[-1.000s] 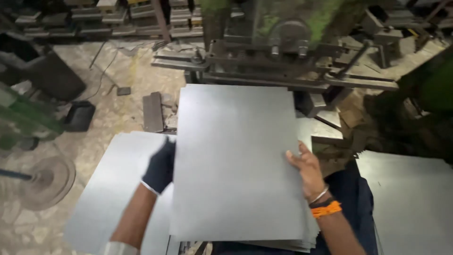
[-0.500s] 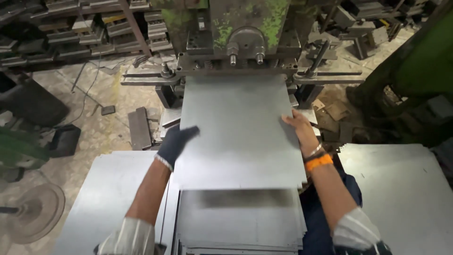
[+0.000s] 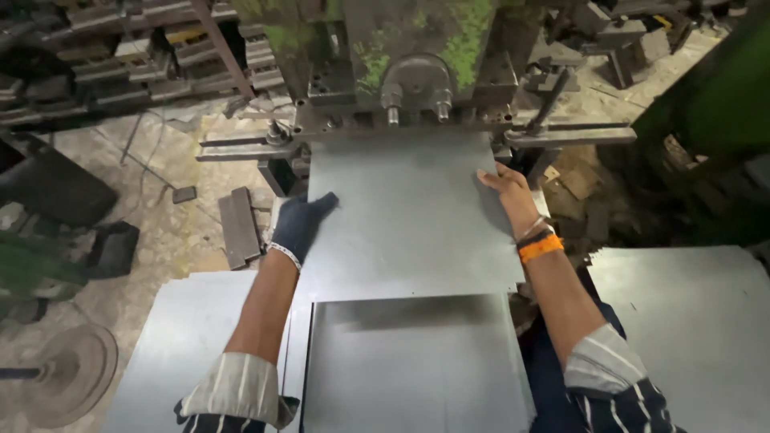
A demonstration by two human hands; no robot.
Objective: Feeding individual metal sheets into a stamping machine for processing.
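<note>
Head view: a grey metal sheet (image 3: 409,216) lies at frame centre, its far edge just under the green-stained press (image 3: 409,72) at top. The gloved left hand (image 3: 301,224) lies flat on its left edge; the bare right hand (image 3: 505,188) grips the right edge. Judged: sheet fed in, pressing not yet done. A stack of sheets (image 3: 417,369) waits below.

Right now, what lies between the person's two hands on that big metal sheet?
In the head view, only bare grey sheet lies between the gloved left hand and the bare right hand; nothing rests on that stretch.
</note>
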